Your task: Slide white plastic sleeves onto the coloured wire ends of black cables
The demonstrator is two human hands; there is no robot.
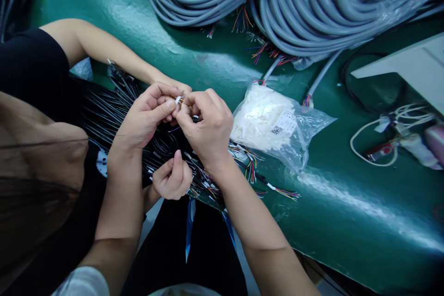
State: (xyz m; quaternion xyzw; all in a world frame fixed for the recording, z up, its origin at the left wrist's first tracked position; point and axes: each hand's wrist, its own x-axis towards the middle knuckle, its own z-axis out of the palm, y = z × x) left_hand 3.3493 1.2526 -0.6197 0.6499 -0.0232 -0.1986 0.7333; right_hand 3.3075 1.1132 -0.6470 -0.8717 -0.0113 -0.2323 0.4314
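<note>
My left hand (147, 113) is closed in a pinch around a small cable end (179, 101), where a white piece and thin yellow and dark wires show. Facing it, my right hand (208, 122) has its thumb and forefinger pressed together at the wires of the same cable end. Its fingertips partly hide what they grip. Under both hands lies a bundle of black cables (104, 111), their stripped ends fanning out in coloured wires (255, 164) with white bands. A co-worker's hand (173, 178) with curled fingers is just below; that person's other hand is mostly behind my left hand.
Right of my hands lies a clear bag of white parts (263, 122) with a printed label. Thick grey cable coils (312, 14) fill the back of the green table (347, 148). A white cord (374, 141) and a pale panel (405, 62) are at the right. The co-worker sits close on my left.
</note>
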